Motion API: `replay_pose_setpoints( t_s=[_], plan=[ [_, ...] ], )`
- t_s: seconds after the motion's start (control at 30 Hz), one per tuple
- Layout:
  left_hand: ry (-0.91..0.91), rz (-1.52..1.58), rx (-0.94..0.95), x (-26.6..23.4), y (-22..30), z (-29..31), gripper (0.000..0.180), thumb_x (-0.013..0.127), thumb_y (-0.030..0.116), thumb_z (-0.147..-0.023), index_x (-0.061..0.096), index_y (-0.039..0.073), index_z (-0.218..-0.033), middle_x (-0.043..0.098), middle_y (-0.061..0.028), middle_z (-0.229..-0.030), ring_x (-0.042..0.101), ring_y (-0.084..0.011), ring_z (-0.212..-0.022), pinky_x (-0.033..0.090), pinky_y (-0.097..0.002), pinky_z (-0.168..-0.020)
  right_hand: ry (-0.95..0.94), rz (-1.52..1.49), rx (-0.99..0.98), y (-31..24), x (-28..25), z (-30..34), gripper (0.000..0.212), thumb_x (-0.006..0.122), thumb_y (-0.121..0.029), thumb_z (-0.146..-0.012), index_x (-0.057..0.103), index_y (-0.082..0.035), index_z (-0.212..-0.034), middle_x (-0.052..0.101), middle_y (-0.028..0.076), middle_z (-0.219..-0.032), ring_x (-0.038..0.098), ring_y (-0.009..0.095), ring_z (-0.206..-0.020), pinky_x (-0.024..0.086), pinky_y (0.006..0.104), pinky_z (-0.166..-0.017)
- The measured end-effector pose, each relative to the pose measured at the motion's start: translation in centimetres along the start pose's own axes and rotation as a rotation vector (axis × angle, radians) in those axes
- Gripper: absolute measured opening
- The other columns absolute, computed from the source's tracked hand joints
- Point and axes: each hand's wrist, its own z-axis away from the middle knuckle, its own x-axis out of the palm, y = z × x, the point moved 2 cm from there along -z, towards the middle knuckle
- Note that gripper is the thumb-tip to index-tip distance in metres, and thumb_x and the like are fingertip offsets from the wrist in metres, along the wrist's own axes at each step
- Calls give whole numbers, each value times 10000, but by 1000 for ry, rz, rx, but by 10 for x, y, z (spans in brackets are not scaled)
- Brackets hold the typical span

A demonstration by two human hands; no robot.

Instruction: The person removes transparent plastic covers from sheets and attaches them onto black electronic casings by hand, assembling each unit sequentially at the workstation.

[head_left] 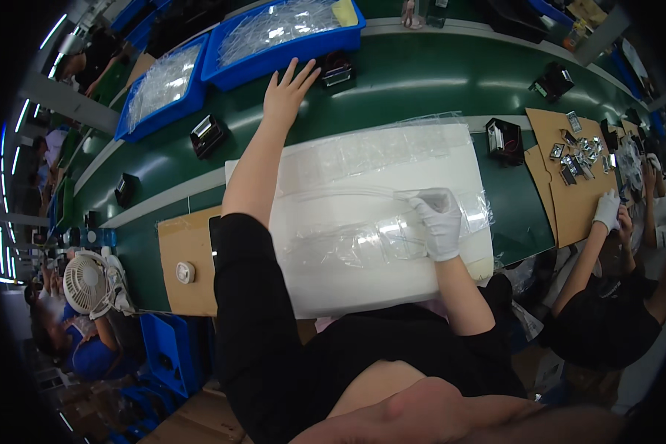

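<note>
My bare left hand (pixel 285 96) reaches far forward over the green bench, its fingers spread and holding nothing. Its fingertips are between the front wall of a blue bin (pixel 281 61) full of clear plastic pieces and a small black box (pixel 337 72). My right hand (pixel 440 226), in a white glove, is over a white board (pixel 451 166). Its bent fingers pinch the end of a clear plastic strip (pixel 340 190), which runs leftward across the board. Below that strip lies crinkled clear film (pixel 348 248), and another clear sheet (pixel 362 159) lies along the far side.
Another blue bin (pixel 196 96) of clear pieces stands at the left. Black boxes (pixel 207 136) are spaced along the green bench (pixel 422 81). On the right, cardboard (pixel 570 200) bears small metal parts, beside a co-worker's gloved hand (pixel 607 210). A white fan (pixel 85 283) is at the far left.
</note>
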Motion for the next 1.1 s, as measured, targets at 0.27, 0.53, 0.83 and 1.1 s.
replay_pose_setpoints(
  t_s=[0.27,0.53,0.83,1.1],
  plan=[
    [-252,138,88,27,-10,-10,466,602,121,-951,506,213,-1397,590,-62,-1334,481,-269,-1364,403,-421,-1139,0,-175,71,-1,-3,-5,63,639,-35,-970,655,-46,-1029,707,65,-935,605,78,-771,491,194,-673],
    [-130,696,-397,-74,28,20,213,551,136,-989,629,146,-1187,621,-60,-1176,577,-252,-992,476,-378,-880,50,-256,-27,-39,7,-5,130,646,-45,-977,668,-40,-1105,700,51,-951,583,67,-811,470,182,-698],
    [-233,1689,-215,-196,59,49,366,463,248,-949,565,18,-684,523,-52,-621,427,-187,-592,379,-294,-616,-581,-3,-72,-114,39,-8,51,665,-1,-926,681,-44,-904,615,-8,-814,462,65,-656,378,197,-601],
    [-192,1846,-281,-223,72,60,450,433,324,-950,541,21,-635,546,-59,-615,429,-167,-592,350,-283,-613,-723,154,-31,-112,45,3,83,677,-14,-915,644,-45,-845,585,-14,-779,447,72,-640,383,208,-600]
  ],
)
